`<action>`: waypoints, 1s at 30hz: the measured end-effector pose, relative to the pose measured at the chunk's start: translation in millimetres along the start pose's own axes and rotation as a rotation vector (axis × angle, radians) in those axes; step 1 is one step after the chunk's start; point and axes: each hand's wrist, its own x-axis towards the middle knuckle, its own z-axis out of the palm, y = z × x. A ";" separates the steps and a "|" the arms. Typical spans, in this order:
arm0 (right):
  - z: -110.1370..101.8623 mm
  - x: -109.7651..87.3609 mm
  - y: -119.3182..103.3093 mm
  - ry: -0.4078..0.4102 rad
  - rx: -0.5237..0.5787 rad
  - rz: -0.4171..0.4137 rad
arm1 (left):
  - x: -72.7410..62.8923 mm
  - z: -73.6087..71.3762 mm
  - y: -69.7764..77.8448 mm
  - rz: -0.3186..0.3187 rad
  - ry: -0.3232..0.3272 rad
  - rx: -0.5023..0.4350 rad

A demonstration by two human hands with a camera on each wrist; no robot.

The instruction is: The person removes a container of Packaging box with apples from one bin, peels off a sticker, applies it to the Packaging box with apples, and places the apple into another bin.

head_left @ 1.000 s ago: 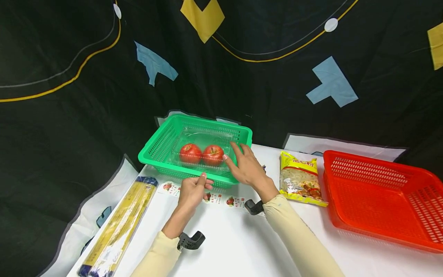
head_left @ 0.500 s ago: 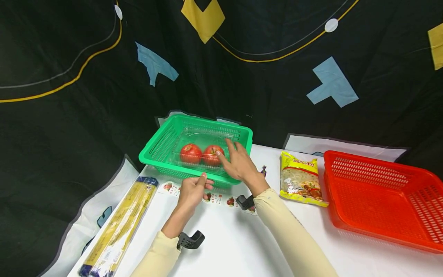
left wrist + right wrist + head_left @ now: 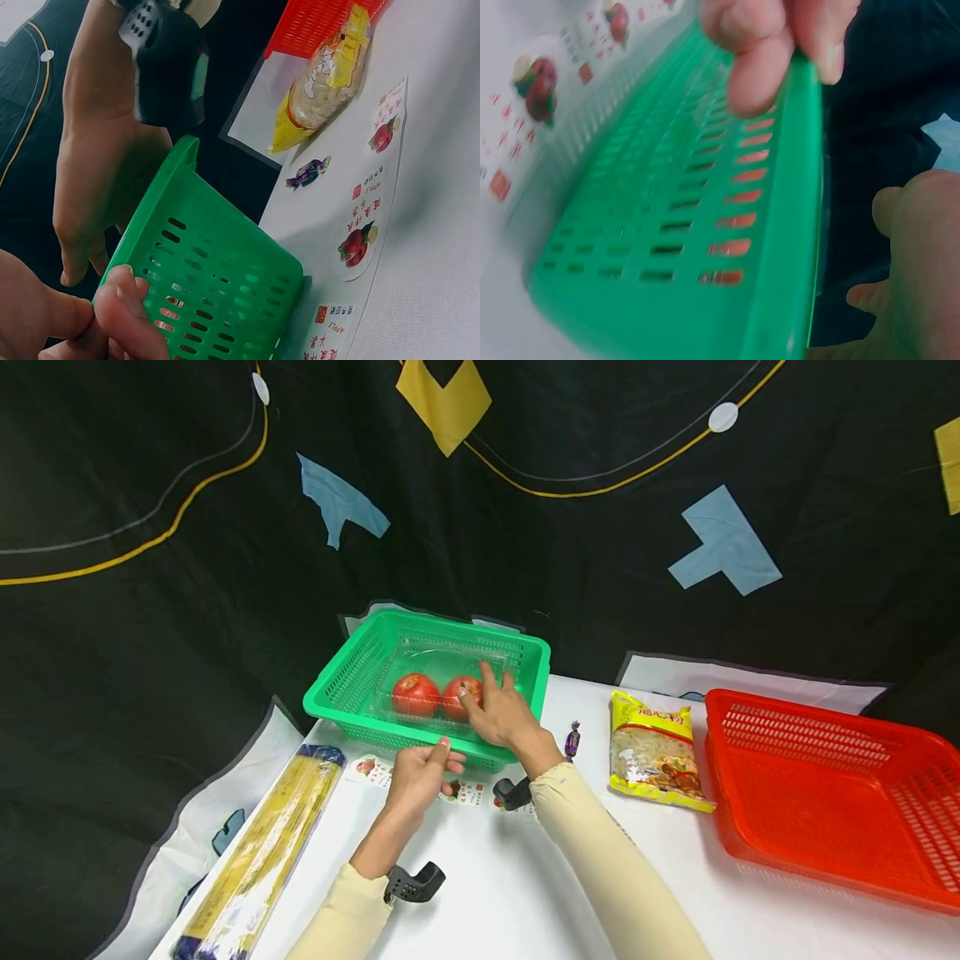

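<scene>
A green plastic basket (image 3: 345,718) stands on the white table with a clear plastic box (image 3: 427,652) inside it. Under the clear plastic lie two red apples, a left one (image 3: 414,695) and a right one (image 3: 454,700). My left hand (image 3: 417,777) pinches the basket's front rim between thumb and fingers, as the left wrist view shows close up at the rim (image 3: 142,225). Over the right part of the box my right hand (image 3: 506,714) reaches with spread fingers, its thumb overlapping the right apple. In the right wrist view those fingers (image 3: 866,298) hang beyond the rim.
Apple-printed labels (image 3: 465,792) lie along the basket's front. A purple-wrapped candy (image 3: 572,742) and a yellow food packet (image 3: 654,747) are to the right, then a red basket (image 3: 810,793). Long yellow packets (image 3: 258,852) lie at left. A dark curtain (image 3: 562,568) hangs behind.
My right hand has moved left and inward from the basket's right side to over the right apple, uncovering the candy. My left hand stays at the front rim.
</scene>
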 end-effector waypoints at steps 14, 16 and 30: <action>5.9 -0.2 -5.5 0.028 0.086 -0.017 | -1.1 0.8 0.6 -0.005 -0.004 0.005; 7.2 0.0 -6.8 0.043 0.102 -0.005 | -1.1 0.8 0.2 -0.009 -0.007 0.005; 14.3 6.8 -8.7 0.160 0.296 0.131 | -1.3 -1.2 -0.4 0.006 -0.014 -0.019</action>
